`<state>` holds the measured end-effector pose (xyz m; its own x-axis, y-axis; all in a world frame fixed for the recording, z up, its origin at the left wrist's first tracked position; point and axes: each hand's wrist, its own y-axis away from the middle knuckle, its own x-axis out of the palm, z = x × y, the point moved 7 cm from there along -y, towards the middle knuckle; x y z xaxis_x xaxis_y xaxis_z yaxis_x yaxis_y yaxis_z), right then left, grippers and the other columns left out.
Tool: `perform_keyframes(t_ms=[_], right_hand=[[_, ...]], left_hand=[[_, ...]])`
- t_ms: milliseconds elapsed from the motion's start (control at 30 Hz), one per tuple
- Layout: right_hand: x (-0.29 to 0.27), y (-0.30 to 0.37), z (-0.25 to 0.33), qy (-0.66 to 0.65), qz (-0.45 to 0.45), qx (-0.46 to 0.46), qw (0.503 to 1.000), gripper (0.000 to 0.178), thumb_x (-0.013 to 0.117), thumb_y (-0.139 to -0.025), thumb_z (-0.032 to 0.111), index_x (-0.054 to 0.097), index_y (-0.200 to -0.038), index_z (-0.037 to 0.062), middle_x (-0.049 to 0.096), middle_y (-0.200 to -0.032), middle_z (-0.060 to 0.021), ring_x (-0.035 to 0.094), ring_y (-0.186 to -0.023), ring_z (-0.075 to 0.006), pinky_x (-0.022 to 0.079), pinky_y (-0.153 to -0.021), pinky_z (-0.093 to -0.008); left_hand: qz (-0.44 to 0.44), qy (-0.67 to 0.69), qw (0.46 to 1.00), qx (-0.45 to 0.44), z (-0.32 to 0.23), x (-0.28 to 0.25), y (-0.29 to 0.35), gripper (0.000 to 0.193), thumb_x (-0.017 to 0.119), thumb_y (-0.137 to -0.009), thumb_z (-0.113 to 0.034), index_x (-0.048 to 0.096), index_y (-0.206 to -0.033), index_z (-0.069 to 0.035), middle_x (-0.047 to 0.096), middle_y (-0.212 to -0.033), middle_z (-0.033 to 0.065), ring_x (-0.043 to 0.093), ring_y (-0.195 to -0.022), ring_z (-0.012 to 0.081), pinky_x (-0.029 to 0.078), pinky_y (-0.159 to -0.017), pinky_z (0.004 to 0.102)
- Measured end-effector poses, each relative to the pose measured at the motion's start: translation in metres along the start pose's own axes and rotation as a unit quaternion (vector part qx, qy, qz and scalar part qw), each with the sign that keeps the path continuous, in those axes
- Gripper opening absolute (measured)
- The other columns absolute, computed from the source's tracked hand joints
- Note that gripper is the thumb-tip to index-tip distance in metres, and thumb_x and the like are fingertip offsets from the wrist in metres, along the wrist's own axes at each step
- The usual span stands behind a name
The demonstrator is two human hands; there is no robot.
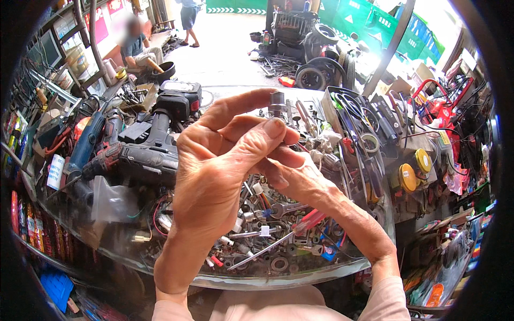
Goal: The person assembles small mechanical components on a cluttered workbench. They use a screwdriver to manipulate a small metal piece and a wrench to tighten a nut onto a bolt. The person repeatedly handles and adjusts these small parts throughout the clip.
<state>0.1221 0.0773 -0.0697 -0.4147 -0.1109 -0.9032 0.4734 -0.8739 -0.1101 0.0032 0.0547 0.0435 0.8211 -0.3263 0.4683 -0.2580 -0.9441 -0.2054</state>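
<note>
My left hand [217, 152] is raised over the bench, pinching a small dark metal socket-like piece [277, 102] between thumb and fingers. The piece stands upright with its wider end on top, and the index fingertip touches its upper side. Just below and behind the left thumb, my right hand [300, 174] is closed against the left fingers. Its fingertips are hidden there, so I cannot see what they grip. Beneath both hands lie loose metal parts, among them a wrench [284, 209] and a screwdriver [286, 241] with a red handle.
Cordless power tools [147, 155] lie at left, beside a blue grinder-like tool [87, 142]. A metal tray [329, 99] of hand tools stands at right, with round yellow-lidded tins [408, 178] beyond. Tires [310, 77] are piled outside. One person [142, 51] sits at far left; another [189, 21] stands farther back.
</note>
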Motion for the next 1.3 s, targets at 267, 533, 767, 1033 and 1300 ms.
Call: perform_keyframes(t_ms=[267,533,767,1033,1300], right_hand=[[0.000,-0.005,0.005,0.058,-0.006,-0.053,0.997,0.026,0.073,-0.070,0.020,0.063,-0.084,0.0004,0.060,-0.088,-0.0143,0.061,-0.080,-0.0302,0.050,-0.070,-0.0402],[-0.010,0.002,-0.004,0.048,0.009,0.038,0.998,0.023,0.070,-0.073,0.018,0.061,-0.086,0.0015,0.060,-0.090,-0.0146,0.062,-0.085,-0.0320,0.050,-0.072,-0.0419],[-0.017,0.015,-0.008,0.062,-0.045,-0.033,0.996,0.009,0.057,-0.077,0.005,0.061,-0.085,0.0032,0.058,-0.084,-0.0144,0.061,-0.083,-0.0337,0.049,-0.072,-0.0442],[0.017,0.004,0.018,0.046,-0.019,-0.051,0.997,0.006,0.060,-0.077,0.009,0.061,-0.079,0.0038,0.055,-0.088,-0.0163,0.062,-0.074,-0.0325,0.050,-0.066,-0.0437],[0.015,0.005,0.034,0.101,0.006,-0.060,0.993,0.012,0.055,-0.079,0.005,0.061,-0.082,-0.0048,0.056,-0.089,-0.0186,0.063,-0.071,-0.0304,0.050,-0.059,-0.0415]], left_hand=[[0.027,0.073,0.996,-0.050,0.011,-0.005,-0.003,0.032,0.063,-0.088,-0.006,0.055,-0.117,0.004,0.068,-0.087,0.0170,0.069,-0.071,0.0206,0.052,-0.051,0.0242],[0.004,0.045,0.998,-0.034,0.003,-0.011,-0.001,0.029,0.056,-0.092,-0.008,0.055,-0.120,-0.001,0.067,-0.087,0.0165,0.069,-0.067,0.0172,0.050,-0.048,0.0187],[0.006,0.077,0.997,-0.032,-0.001,-0.016,-0.001,0.028,0.056,-0.093,-0.014,0.057,-0.118,-0.001,0.068,-0.085,0.0136,0.068,-0.064,0.0153,0.050,-0.048,0.0192],[0.016,0.086,0.994,-0.064,0.009,-0.009,0.000,0.027,0.056,-0.094,-0.016,0.058,-0.117,-0.002,0.069,-0.082,0.0124,0.068,-0.061,0.0148,0.050,-0.046,0.0188],[-0.025,0.018,0.999,-0.019,0.015,-0.005,-0.002,0.025,0.064,-0.088,-0.008,0.061,-0.113,-0.003,0.069,-0.094,0.0124,0.068,-0.082,0.0198,0.054,-0.057,0.0260]])
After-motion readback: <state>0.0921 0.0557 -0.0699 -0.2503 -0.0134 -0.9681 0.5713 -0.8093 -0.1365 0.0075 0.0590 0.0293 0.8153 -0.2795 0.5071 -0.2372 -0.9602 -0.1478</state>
